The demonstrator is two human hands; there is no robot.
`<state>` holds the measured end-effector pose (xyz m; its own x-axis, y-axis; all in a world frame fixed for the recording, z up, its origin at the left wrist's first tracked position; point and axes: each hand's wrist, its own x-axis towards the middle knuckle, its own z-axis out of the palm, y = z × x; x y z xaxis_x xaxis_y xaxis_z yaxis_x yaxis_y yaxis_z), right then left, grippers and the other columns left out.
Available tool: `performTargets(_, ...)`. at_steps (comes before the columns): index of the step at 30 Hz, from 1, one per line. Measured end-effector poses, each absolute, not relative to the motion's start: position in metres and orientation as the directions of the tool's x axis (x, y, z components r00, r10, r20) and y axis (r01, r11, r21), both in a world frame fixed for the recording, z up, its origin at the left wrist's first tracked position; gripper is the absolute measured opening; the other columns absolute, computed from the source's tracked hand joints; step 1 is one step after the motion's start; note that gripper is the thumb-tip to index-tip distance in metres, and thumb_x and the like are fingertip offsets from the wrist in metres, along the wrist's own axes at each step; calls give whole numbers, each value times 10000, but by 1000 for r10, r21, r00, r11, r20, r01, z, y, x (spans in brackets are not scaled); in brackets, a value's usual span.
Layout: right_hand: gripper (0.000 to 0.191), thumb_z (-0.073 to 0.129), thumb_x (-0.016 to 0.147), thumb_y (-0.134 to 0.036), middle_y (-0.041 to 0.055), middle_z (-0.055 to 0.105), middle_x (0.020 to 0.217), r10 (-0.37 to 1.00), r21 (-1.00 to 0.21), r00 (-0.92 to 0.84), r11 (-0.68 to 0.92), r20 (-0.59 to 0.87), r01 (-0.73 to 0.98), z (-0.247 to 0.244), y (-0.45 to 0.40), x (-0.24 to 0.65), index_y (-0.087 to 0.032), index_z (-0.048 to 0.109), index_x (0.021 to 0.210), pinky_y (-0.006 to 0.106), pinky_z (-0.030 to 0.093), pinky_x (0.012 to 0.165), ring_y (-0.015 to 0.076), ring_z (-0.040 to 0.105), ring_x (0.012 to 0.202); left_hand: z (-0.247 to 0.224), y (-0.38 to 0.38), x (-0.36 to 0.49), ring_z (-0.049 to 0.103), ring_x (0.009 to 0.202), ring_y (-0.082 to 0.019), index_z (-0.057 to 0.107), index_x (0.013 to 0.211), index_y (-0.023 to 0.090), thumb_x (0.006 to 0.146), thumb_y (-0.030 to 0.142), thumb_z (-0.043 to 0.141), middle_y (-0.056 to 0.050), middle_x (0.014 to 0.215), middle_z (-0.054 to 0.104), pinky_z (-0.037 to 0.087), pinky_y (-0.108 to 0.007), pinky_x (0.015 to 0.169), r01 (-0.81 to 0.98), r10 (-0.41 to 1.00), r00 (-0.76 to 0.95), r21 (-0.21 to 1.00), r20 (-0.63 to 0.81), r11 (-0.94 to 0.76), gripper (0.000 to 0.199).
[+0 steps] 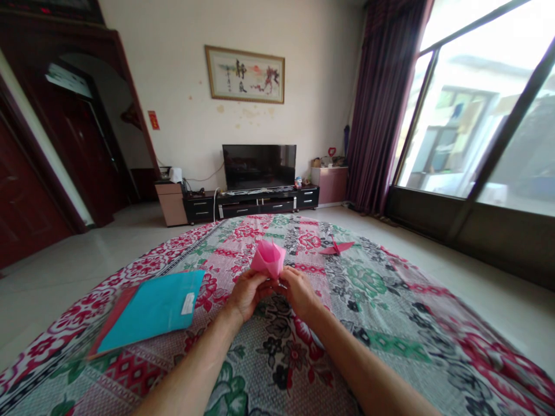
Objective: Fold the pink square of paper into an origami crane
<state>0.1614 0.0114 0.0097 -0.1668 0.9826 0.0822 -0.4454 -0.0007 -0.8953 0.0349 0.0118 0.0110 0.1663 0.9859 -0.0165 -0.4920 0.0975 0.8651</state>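
A pink sheet of folded origami paper (269,258) is held up above the table, its upper part opened out like a cup. My left hand (251,290) pinches its lower left edge between thumb and fingers. On the lower right edge, my right hand (298,289) grips it the same way, and the two hands nearly meet below the paper. Some of the fingertips are hidden behind it. A finished-looking pink paper crane (338,248) rests on the cloth beyond my right hand, touched by neither hand.
A patterned cloth (373,335) covers the round table. To the left lies a blue packet of paper (156,309) with a white label and a reddish edge beneath. Past the table stand a television (259,167) on a black cabinet, a purple curtain (375,115) and large windows.
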Motion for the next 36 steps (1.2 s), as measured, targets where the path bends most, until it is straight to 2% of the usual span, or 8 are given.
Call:
performTargets(5, 84, 558, 627, -237, 9, 589, 588, 965, -839, -262, -121, 27, -530, 12, 11, 161, -157, 577, 643, 235, 452, 595, 132, 550, 624, 11, 10, 38, 640, 569, -137, 665, 722, 114, 585, 248, 759, -36, 623, 686, 508, -214, 529, -446, 992, 122, 893, -11, 65, 213)
performTargets(9, 100, 593, 638, -260, 4, 594, 575, 968, -841, -250, -129, 8, -525, 13, 9, 159, -164, 594, 666, 246, 452, 596, 137, 559, 611, 12, 9, 39, 621, 537, -119, 669, 727, 113, 571, 265, 763, -27, 600, 675, 493, -203, 516, -408, 996, 95, 912, -3, 42, 237)
performTargets(15, 194, 604, 680, -349, -7, 598, 624, 981, -919, -163, 31, 102, -393, 3, 12, 158, -157, 613, 704, 213, 423, 560, 95, 517, 560, 13, 10, 39, 612, 512, -120, 652, 739, 122, 610, 312, 727, -23, 579, 663, 450, -187, 470, -348, 999, 45, 937, 9, 7, 242)
performTargets(20, 267, 554, 725, -418, -2, 616, 686, 976, -946, -115, 143, 183, -291, 1, 14, 161, -161, 612, 766, 206, 418, 554, 101, 531, 590, 16, 9, 41, 604, 496, -110, 655, 741, 115, 614, 322, 719, -27, 592, 662, 441, -181, 465, -313, 998, 61, 950, 35, -14, 251)
performTargets(26, 225, 615, 658, -335, 5, 620, 716, 956, -939, 102, 290, 275, -187, 0, 21, 159, -162, 556, 789, 221, 430, 570, 113, 546, 617, 15, 6, 42, 610, 509, -119, 657, 750, 109, 616, 318, 705, -29, 576, 654, 442, -185, 468, -292, 997, 72, 956, 31, -9, 253)
performTargets(32, 443, 653, 587, -264, 0, 614, 777, 928, -930, 274, 309, 251, -197, 5, 20, 157, -188, 447, 973, 236, 450, 550, 132, 594, 613, 15, 7, 43, 621, 516, -133, 630, 737, 117, 606, 310, 701, -27, 578, 655, 448, -197, 465, -324, 999, 44, 946, -5, 19, 245)
performTargets(36, 263, 619, 621, -267, 0, 614, 748, 936, -934, 202, 321, 287, -160, 8, 16, 158, -169, 543, 854, 220, 431, 543, 115, 566, 596, 17, 7, 44, 623, 512, -134, 616, 722, 120, 593, 297, 700, -31, 595, 661, 443, -196, 451, -340, 999, 28, 940, -30, 37, 234)
